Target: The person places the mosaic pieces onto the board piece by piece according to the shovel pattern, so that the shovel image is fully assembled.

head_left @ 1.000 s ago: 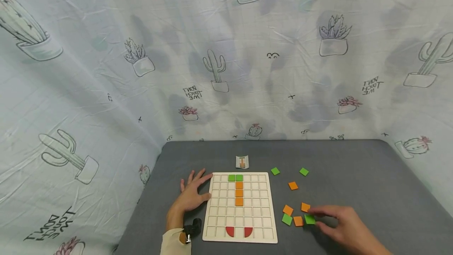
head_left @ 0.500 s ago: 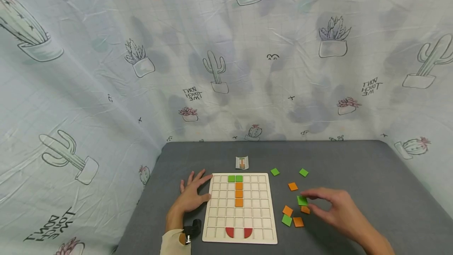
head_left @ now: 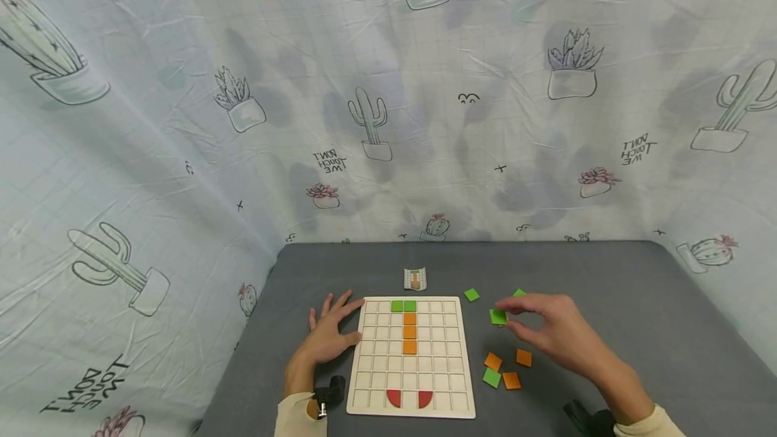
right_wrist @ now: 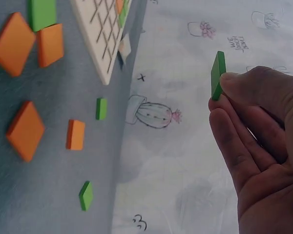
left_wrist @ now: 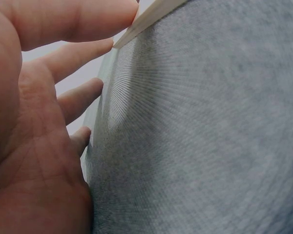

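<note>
A pale gridded board (head_left: 377, 363) lies on the grey table, with two green tiles (head_left: 403, 305) in its top row, a column of orange tiles (head_left: 410, 332) under the right one, and two red quarter-round pieces (head_left: 394, 398) in the bottom row. My left hand (head_left: 328, 336) rests at the board's left edge, thumb and index finger touching it, fingers spread. To the right of the board, my right hand (head_left: 555, 326) pinches a green square tile (right_wrist: 218, 75) between thumb and fingers, held above the table. Beneath it an orange tile (right_wrist: 75, 135) is mostly hidden in the head view.
Loose orange (head_left: 512, 381) and green tiles (head_left: 492, 377) lie right of the board, several in all. A small printed pattern card (head_left: 415, 279) sits behind the board. Cactus-printed cloth (head_left: 437, 120) hangs behind and beside the table (head_left: 607, 295).
My right hand has lifted the green tile from the near cluster and carried it up and to the left, towards the board. My left hand stays in place.
</note>
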`<act>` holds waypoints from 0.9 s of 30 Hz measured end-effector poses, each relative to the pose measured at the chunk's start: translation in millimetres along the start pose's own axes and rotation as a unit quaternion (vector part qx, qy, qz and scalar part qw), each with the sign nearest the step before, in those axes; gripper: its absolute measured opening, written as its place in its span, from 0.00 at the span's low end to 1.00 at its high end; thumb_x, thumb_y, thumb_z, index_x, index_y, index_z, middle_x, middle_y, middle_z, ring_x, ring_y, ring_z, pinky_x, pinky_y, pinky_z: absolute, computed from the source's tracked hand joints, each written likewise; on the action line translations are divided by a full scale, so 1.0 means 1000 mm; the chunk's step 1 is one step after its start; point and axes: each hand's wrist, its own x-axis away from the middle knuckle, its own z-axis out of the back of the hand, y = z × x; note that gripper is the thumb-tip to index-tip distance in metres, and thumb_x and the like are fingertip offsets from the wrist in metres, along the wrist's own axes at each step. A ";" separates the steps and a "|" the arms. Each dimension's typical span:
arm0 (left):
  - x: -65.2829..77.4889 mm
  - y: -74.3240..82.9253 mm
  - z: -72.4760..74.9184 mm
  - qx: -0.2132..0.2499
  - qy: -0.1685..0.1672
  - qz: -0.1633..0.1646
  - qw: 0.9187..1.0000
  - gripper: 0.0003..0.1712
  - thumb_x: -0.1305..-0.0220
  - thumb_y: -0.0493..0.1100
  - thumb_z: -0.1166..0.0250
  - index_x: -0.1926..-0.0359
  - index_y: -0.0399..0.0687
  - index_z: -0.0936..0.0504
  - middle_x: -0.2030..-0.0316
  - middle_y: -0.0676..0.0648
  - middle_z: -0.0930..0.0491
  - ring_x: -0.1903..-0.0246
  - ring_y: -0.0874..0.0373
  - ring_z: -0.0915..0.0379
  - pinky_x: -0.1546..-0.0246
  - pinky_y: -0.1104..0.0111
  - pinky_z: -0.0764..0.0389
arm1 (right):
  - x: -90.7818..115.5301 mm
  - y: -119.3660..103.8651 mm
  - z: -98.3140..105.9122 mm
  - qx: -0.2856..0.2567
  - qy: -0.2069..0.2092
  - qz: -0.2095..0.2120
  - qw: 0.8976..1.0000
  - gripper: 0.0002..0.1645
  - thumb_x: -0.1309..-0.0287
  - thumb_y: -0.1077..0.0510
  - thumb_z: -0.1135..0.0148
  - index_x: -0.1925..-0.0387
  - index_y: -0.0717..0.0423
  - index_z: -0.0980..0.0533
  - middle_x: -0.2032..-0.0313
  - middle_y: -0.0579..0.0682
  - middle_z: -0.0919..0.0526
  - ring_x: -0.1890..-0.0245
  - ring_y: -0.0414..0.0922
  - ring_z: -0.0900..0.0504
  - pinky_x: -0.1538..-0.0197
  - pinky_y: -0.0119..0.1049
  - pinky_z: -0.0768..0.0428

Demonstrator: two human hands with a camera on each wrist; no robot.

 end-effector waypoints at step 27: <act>-0.001 -0.002 0.000 0.003 -0.004 -0.005 1.000 0.41 0.36 0.37 0.25 0.22 0.52 0.23 0.15 0.36 0.42 0.13 0.26 0.67 0.23 0.25 0.78 | -0.069 0.003 -0.042 -0.060 -0.083 -0.003 0.995 0.19 0.34 0.65 0.25 0.44 0.50 0.10 0.49 0.44 0.06 0.53 0.44 0.07 0.49 0.44 0.09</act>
